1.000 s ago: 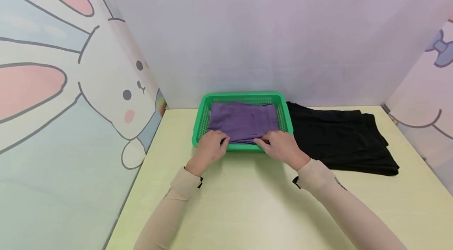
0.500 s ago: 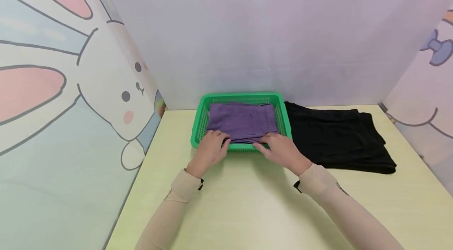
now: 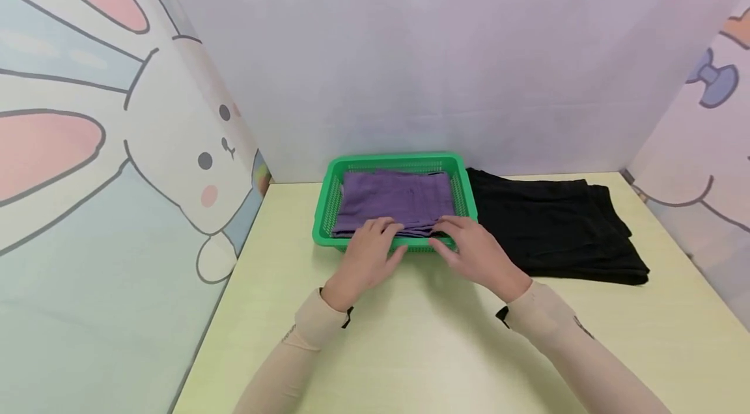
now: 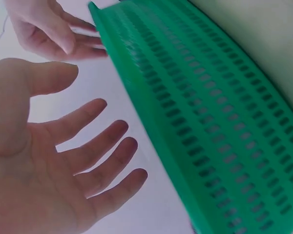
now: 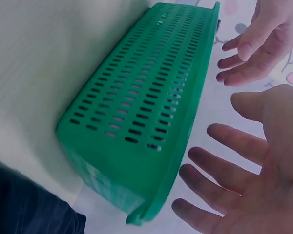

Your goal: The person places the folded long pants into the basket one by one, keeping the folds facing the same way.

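Observation:
A folded purple garment (image 3: pixel 398 196) lies inside a green plastic basket (image 3: pixel 320 212) with slotted walls. My left hand (image 3: pixel 366 254) is over the basket's front rim, left of the middle. In the left wrist view its fingers (image 4: pixel 110 158) are spread and hold nothing. At the right part of the same rim is my right hand (image 3: pixel 480 254), fingertips overlapping the garment's front edge in the head view. The right wrist view shows its fingers (image 5: pixel 222 170) apart, with nothing between them, beside the basket wall (image 5: pixel 132 97).
Folded black fabric (image 3: pixel 545 225) lies on the pale table (image 3: pixel 410 336), right up against the basket's right side. Behind the basket rises a pale lilac backdrop (image 3: pixel 398 75). A wall with a printed rabbit (image 3: pixel 181 140) borders the left side.
My left hand has let go of the purple garment's front edge and shifted right. The right hand has loosened, its thumb and fingers now apart. The basket stays in place.

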A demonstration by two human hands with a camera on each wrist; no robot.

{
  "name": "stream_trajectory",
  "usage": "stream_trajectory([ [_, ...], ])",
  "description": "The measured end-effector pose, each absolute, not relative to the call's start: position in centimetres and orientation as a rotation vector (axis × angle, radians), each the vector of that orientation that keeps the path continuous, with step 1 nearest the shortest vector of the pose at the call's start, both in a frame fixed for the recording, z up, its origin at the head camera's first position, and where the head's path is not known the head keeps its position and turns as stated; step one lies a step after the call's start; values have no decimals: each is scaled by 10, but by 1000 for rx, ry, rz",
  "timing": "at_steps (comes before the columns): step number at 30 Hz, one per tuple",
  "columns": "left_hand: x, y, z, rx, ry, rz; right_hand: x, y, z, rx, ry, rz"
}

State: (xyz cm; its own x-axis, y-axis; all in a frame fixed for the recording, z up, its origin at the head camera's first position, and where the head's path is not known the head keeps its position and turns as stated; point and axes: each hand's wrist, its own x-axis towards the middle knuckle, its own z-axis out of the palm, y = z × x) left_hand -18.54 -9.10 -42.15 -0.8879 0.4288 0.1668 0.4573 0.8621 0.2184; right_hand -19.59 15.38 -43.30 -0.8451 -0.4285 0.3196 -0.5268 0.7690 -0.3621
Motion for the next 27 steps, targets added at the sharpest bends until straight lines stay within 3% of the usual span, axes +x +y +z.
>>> stream_trajectory([
  [10, -174, -56, -416, -882, -2738, -412, -196, 195, -423, 497, -2639, 798],
  [19, -171, -22, -414, -990, -2736, -383, -205, 263, -436, 240, -2791, 844],
  [27, -163, 5, -419, -1118, -2855, -756, -213, 317, -455, 85, -2921, 818],
])
